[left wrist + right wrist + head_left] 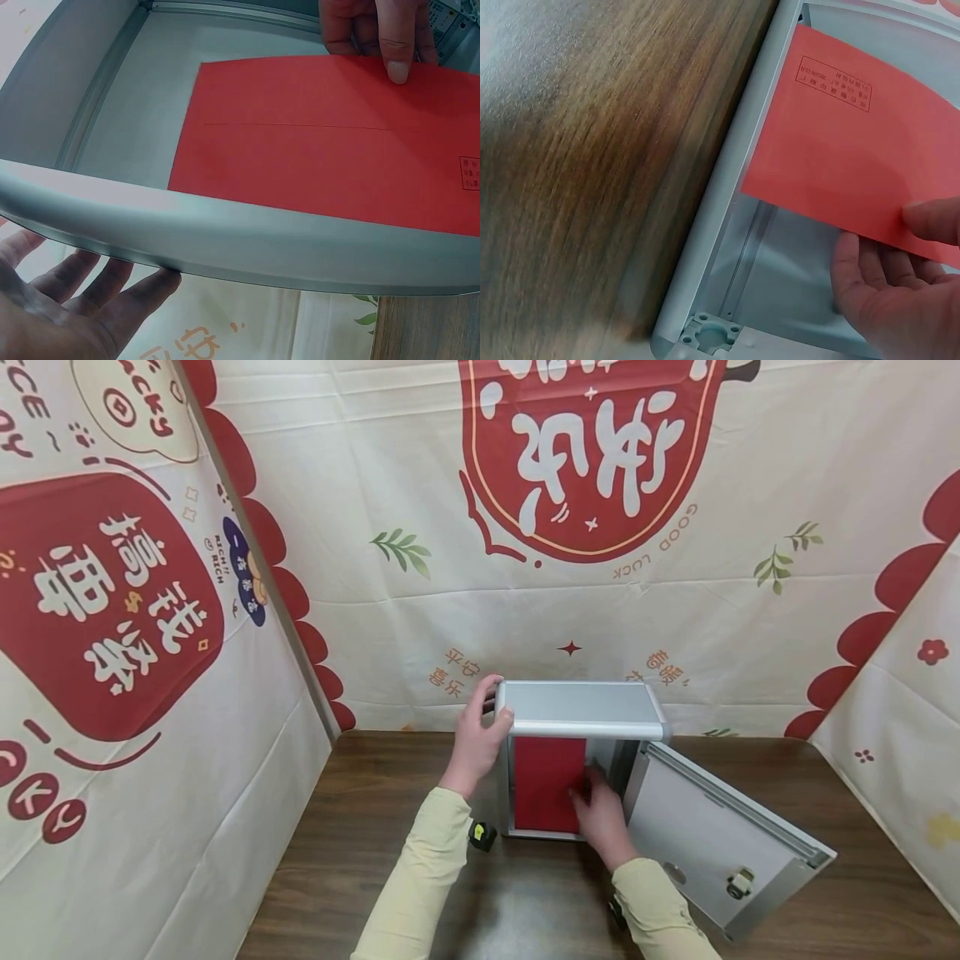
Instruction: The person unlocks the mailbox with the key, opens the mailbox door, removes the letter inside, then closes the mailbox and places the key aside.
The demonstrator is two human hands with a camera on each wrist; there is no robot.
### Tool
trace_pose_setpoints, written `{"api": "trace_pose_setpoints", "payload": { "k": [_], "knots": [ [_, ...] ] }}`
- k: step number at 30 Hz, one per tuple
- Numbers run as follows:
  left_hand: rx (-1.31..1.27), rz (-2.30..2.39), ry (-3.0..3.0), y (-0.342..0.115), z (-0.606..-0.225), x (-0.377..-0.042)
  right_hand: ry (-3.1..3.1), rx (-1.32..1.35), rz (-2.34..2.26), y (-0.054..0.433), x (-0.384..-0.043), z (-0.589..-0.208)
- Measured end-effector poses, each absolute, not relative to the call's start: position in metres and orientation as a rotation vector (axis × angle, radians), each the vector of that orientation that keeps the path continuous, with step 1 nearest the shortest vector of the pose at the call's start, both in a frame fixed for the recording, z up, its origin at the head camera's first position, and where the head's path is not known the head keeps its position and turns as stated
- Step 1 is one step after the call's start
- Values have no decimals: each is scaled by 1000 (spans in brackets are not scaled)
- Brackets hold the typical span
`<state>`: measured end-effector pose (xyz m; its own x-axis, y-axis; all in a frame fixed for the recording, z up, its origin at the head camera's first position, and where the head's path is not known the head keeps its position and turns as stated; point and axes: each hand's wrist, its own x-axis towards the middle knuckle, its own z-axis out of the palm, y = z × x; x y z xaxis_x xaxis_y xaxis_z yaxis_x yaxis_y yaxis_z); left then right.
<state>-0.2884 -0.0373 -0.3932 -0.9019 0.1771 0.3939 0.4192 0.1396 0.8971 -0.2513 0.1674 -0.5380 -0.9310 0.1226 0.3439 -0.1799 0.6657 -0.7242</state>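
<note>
A silver metal box [581, 706] stands on the table with its front door open. My left hand [480, 739] grips its upper left corner, thumb at the front edge and fingers along the outside. In the left wrist view, spread fingertips touch the outer wall. Inside the box is a red envelope [543, 785], upright against the left part of the interior. My right hand [602, 814] reaches in and pinches the envelope's right edge. The right wrist view shows the thumb on the envelope's front and the other fingers behind it. A small printed frame marks one end of the envelope.
The box's door [720, 827] swings out to the right, with a lock [740, 882] on its inner face. A brown wooden table [337, 860] lies beneath. Printed cloth [390, 635] hangs behind and on both sides. A small black device [482, 835] is beside my left wrist.
</note>
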Motion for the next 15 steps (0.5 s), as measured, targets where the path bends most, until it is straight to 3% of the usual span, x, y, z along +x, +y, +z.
{"api": "trace_pose_setpoints", "payload": {
  "k": [15],
  "knots": [
    [-590,-1876,-2231,-37,-381,-278,-2498,5,1229,168,-246,-521]
  ]
}}
